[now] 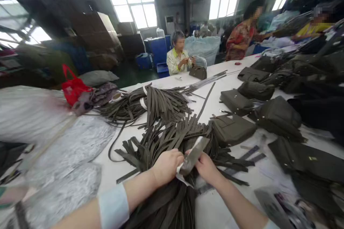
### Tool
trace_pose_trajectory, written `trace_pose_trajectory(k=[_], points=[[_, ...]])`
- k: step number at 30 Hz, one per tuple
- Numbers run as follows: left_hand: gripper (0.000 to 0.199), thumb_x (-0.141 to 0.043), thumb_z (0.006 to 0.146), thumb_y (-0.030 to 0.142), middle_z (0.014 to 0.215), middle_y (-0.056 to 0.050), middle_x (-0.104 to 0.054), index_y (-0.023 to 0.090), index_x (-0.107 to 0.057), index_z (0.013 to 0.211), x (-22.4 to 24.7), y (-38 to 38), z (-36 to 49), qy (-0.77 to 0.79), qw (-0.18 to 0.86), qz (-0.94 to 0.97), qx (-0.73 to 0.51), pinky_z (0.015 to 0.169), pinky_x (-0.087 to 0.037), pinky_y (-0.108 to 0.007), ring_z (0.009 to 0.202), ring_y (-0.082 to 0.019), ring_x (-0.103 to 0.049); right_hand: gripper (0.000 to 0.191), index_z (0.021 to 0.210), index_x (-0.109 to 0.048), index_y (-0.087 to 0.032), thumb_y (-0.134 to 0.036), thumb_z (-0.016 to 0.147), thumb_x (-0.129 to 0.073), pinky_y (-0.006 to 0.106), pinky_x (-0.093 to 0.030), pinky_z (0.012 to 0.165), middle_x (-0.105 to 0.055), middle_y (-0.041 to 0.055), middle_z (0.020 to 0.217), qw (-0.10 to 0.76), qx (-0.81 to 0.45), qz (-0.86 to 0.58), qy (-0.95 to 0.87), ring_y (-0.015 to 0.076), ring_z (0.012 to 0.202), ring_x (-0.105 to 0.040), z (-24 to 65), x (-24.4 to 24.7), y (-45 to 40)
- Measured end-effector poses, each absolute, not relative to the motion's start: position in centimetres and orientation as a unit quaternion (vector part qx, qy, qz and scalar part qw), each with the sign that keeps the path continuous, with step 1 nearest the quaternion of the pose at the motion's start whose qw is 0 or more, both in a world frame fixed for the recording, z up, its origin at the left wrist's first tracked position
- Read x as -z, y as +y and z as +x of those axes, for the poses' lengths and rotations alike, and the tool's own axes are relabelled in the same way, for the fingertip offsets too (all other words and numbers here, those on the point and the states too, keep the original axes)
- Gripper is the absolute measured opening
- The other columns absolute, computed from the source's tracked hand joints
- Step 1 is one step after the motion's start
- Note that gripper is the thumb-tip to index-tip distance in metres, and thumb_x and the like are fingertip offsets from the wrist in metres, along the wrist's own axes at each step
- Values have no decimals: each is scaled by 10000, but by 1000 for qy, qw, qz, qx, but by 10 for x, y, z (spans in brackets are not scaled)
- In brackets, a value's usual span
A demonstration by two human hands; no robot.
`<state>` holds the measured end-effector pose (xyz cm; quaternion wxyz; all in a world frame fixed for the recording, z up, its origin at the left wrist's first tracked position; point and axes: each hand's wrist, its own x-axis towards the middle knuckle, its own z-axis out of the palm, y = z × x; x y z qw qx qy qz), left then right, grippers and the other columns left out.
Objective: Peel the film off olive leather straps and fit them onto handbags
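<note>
Dark olive straps (166, 207) lie in a thick bundle in front of me, their cut ends fanned out beyond my hands. My left hand (168, 166) is closed at the bundle, its fingers curled beside a wide, shiny grey-brown strip (195, 154). The strip slants upward between my hands, with a white paper-like piece (184, 179) at its lower end. My right hand (206, 168) closes on the strip's right side. My left fingertips are partly hidden, so what they pinch is unclear. Beyond lies another strap bundle (166, 103) with white bands round it.
Olive bags (233, 128) crowd the right of the white table (206, 96). Clear plastic-wrapped goods (67, 157) and a red bag (73, 86) are at left. Across the table a person (176, 55) handles a small bag (198, 72). Another person's hand (16, 195) shows at far left.
</note>
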<state>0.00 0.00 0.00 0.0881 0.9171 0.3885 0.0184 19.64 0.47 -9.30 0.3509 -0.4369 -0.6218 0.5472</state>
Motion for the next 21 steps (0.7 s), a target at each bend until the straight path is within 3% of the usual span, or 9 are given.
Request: trace_pose_trajectory(k=[3,6,8,10,14,17,21], points=[[92,-553,858,137,984,-55,-698,161,-634,821,12,-9,-1,431,88,895,-69,785,-529,-299,875,-192,-641,411,1009,-679,-163,-164,682,-430,359,-481,901,-696,72,1020,320,-582,-389,-639,223,981,-621,166,90,16],[117,-535,823,101,1019,-64,-680,161,-632,799,11,-8,-6,463,136,871,-94,806,-514,-301,870,-183,-631,332,870,-691,-153,-151,684,-417,284,-511,711,-697,36,817,293,-593,-368,-653,185,780,-637,152,86,22],[79,-570,802,148,1021,-69,-666,163,-636,761,2,-3,-10,457,206,858,-107,842,-495,-307,900,-192,-616,257,831,-686,-146,-161,705,-463,259,-488,664,-676,23,756,288,-580,-378,-662,169,722,-611,155,82,24],[183,-535,863,280,979,-71,-660,158,-664,821,-7,3,-14,446,319,827,-121,836,-483,-300,894,-191,-602,205,832,-688,-139,-193,746,-510,247,-464,635,-662,23,733,286,-560,-393,-671,161,696,-587,166,77,25],[611,-266,955,544,813,-69,-657,111,-696,916,-9,11,-21,480,501,709,-128,714,-457,-280,741,-174,-564,217,876,-719,-140,-224,799,-534,243,-438,614,-660,26,726,257,-538,-408,-691,144,649,-562,189,68,24],[704,-281,913,642,783,-84,-666,92,-710,818,3,13,-24,510,535,661,-131,722,-437,-285,735,-185,-558,254,974,-718,-153,-204,786,-556,248,-430,631,-653,18,744,232,-526,-422,-701,131,635,-541,195,72,22],[706,-284,904,665,743,-65,-672,114,-706,772,14,16,-26,512,584,616,-131,711,-425,-278,695,-170,-546,303,1010,-701,-157,-131,768,-520,240,-442,689,-669,50,938,204,-540,-403,-710,133,750,-567,192,81,17]])
